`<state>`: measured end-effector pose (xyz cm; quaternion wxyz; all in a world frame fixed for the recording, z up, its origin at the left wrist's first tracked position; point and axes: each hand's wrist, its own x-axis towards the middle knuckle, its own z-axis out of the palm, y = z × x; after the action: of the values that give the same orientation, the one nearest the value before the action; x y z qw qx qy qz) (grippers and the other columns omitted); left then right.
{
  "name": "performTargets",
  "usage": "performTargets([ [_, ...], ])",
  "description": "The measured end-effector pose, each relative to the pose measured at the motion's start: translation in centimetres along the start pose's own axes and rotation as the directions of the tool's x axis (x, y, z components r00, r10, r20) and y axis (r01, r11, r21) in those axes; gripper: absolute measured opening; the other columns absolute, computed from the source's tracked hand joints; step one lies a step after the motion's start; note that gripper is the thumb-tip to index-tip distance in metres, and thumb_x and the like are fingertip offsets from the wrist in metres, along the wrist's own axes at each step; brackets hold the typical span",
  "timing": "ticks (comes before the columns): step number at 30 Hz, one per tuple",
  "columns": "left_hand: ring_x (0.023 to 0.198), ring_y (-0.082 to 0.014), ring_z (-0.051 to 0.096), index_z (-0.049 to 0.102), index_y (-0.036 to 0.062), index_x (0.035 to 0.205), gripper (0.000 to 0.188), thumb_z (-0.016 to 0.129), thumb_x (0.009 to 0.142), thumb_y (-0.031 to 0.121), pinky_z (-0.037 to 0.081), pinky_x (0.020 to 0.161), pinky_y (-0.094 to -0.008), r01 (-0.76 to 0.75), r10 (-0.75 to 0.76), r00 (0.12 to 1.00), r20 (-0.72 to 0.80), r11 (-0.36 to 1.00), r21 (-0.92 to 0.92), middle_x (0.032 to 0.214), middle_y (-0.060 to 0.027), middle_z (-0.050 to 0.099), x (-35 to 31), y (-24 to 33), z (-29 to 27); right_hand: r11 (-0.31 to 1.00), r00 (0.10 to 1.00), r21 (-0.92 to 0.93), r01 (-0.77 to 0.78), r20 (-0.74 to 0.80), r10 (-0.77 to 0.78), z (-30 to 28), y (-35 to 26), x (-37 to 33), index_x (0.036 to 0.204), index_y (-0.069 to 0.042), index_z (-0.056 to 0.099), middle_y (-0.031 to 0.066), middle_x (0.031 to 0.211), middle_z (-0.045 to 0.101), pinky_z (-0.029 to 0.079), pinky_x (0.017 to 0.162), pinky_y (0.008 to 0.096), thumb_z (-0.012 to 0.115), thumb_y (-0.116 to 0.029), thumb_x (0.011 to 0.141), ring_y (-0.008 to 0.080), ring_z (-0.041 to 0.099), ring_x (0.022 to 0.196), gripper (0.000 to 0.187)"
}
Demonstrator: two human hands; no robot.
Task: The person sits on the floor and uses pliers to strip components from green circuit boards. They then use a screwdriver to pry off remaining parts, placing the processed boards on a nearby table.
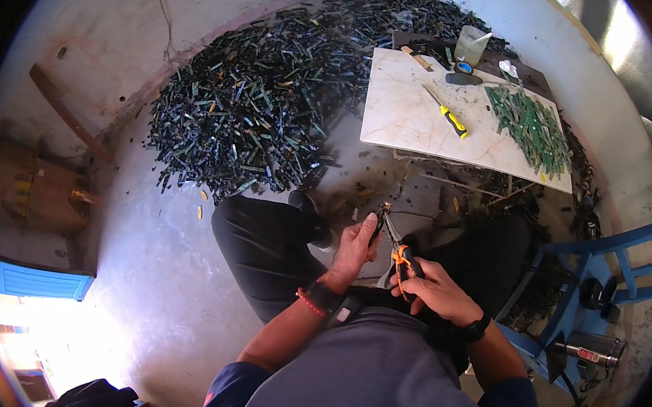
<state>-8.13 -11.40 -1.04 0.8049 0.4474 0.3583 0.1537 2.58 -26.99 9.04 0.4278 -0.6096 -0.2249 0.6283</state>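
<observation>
My left hand (354,250) is closed around a small dark strip-shaped piece (379,223), held upright above my lap between my knees. In my right hand (443,291) is a pair of long-nosed pliers (406,260) with orange and black handles. The jaws reach up and left to the top end of the dark piece, where a small brownish bit shows. Whether the jaws grip that bit or only touch it is too small to tell. My left fingers hide the lower part of the piece.
A large heap of dark strips (249,113) covers the floor ahead. On a low pale board (395,106) lie a yellow-handled screwdriver (446,113), a pile of green strips (531,132), a dark-handled tool (464,80) and a cup (472,45). At right stand a blue chair (588,281) and a steel flask (598,350).
</observation>
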Motion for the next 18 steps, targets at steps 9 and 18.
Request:
performTargets([
  [9,0.04,-0.0064,0.036,0.056,0.0014,0.072,0.053,0.048,0.096,0.048,0.029,0.041,-0.0253,-0.111,0.116,0.993,-0.029,0.984,0.139,0.047,0.0022,0.041,0.6,-1.1,-0.1,0.98,0.999,0.2,-0.022,-0.041,0.031,1.0,0.1,0.7,0.103,0.001,0.054,0.0099,0.101,0.06,0.051,0.053,0.0267,0.053,-0.021,0.086,0.0167,0.061,0.089,0.028],
  [18,0.04,-0.0062,0.036,0.058,0.0011,0.074,0.053,0.046,0.097,0.047,0.029,0.04,-0.0253,-0.117,0.13,0.988,-0.086,0.983,0.142,0.047,0.0026,0.041,1.3,-2.2,0.1,0.952,0.993,0.286,-0.106,-0.016,0.115,0.2,-0.4,1.4,0.109,0.0,0.054,0.0084,0.099,0.062,0.051,0.053,0.0266,0.052,-0.025,0.087,0.0174,0.063,0.088,0.033],
])
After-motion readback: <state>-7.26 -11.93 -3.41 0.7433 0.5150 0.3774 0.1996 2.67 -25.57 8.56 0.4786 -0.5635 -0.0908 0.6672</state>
